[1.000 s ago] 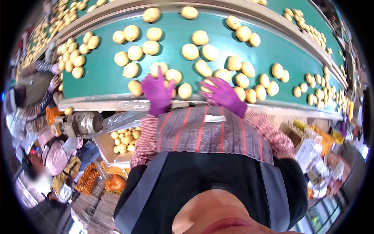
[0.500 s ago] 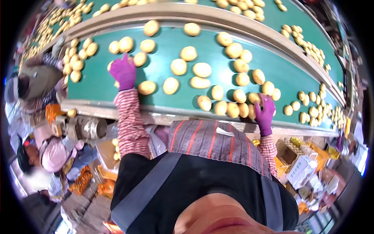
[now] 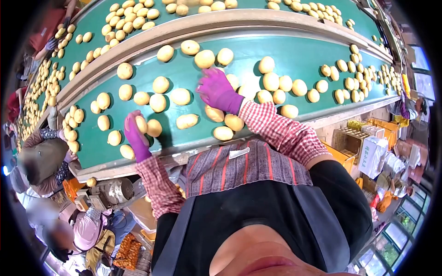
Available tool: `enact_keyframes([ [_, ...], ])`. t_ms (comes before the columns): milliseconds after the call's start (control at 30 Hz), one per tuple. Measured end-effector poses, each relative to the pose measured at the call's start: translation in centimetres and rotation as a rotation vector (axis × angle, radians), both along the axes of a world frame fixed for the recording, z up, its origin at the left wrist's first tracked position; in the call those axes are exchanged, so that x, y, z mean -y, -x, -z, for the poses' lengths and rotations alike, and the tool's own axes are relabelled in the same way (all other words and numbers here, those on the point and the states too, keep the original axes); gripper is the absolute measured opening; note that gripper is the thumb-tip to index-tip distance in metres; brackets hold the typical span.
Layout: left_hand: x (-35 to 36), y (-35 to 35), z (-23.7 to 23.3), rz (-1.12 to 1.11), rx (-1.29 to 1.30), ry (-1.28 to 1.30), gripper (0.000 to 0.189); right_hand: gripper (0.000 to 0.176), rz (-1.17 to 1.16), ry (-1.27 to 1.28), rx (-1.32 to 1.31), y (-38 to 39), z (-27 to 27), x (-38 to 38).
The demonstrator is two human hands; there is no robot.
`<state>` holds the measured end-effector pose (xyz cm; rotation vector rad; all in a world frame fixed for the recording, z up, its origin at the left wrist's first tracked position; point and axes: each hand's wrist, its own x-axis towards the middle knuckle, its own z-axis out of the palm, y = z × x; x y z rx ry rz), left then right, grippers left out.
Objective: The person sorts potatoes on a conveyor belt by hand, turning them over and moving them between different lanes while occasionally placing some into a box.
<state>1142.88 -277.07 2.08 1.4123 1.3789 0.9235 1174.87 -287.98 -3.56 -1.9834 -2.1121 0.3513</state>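
Note:
Yellow potatoes lie scattered over a green conveyor belt (image 3: 230,39) in front of me. My left hand (image 3: 136,135), in a purple glove, is low on the belt near its front edge, with its fingers stretched up along one potato (image 3: 141,124). Another potato (image 3: 154,128) sits just right of it. Further in, my right hand (image 3: 218,89), gloved the same way, reaches across the middle of the belt with fingers apart and palm down. A potato (image 3: 205,59) lies just beyond its fingertips, and a second one (image 3: 214,113) is partly covered below it.
A raised rail (image 3: 239,19) divides this belt from a farther one bearing more potatoes. Left of me, a co-worker (image 3: 43,158) leans at the belt's end. Yellow crates (image 3: 382,131) and a white box (image 3: 375,154) stand at the right, beyond the belt's near edge.
My right hand has swung left from the near right edge to mid-belt. My left hand has come down toward the front edge. The potatoes are differently arranged, and the view has shifted.

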Motion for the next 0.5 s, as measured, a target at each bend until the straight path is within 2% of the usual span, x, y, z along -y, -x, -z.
enact_keyframes([
  [33, 2.0, -0.3, -0.7, -0.042, 0.272, 0.221, 0.043, 0.046, 0.199, -0.027, -0.309, -1.2, -1.4, -0.1],
  [67, 4.3, -1.3, -2.0, -0.008, 0.415, 0.313, 0.051, 0.045, 0.39, -0.052, -0.614, -3.1, -2.6, -0.6],
  [133, 9.0, -3.5, -2.4, -0.023, 0.534, 0.382, 0.047, 0.042, 0.519, -0.206, -0.626, -6.5, 0.2, -1.3],
  [167, 11.5, -5.0, -3.0, -0.054, 0.541, 0.433, 0.044, 0.04, 0.459, -0.342, -0.34, -8.2, 3.3, -1.4],
  [200, 14.2, -6.4, -2.8, 0.052, 0.494, 0.366, 0.041, 0.04, 0.396, -0.289, -0.377, -10.1, 4.2, -1.7],
  [267, 17.8, -9.7, -2.7, 0.113, 0.588, 0.48, 0.04, 0.038, 0.278, -0.13, -0.357, -12.9, 4.0, -2.3],
  [300, 19.4, -11.1, -2.7, 0.063, 0.729, 0.668, 0.043, 0.038, 0.284, -0.165, -0.464, -12.8, 4.0, -1.7],
  [367, 21.5, -13.3, -0.8, 0.232, 1.028, 0.698, 0.052, 0.037, 0.307, -0.23, -0.679, -11.9, -0.2, 0.9],
  [400, 21.8, -13.4, 1.1, 0.326, 1.156, 0.722, 0.059, 0.035, 0.284, 0.1, -1.338, -10.7, -4.1, 3.1],
  [433, 22.7, -13.5, 0.9, 0.28, 1.177, 0.738, 0.061, 0.033, 0.12, -0.229, -1.132, -7.9, -2.6, 4.5],
  [467, 23.7, -13.6, 0.2, 0.235, 1.194, 0.759, 0.064, 0.045, -0.101, -0.066, -1.157, -4.9, -2.6, 6.2],
  [500, 24.7, -13.8, -0.8, 0.194, 1.211, 0.782, 0.067, 0.051, -0.242, -0.067, -1.085, -2.7, -4.6, 8.8],
])
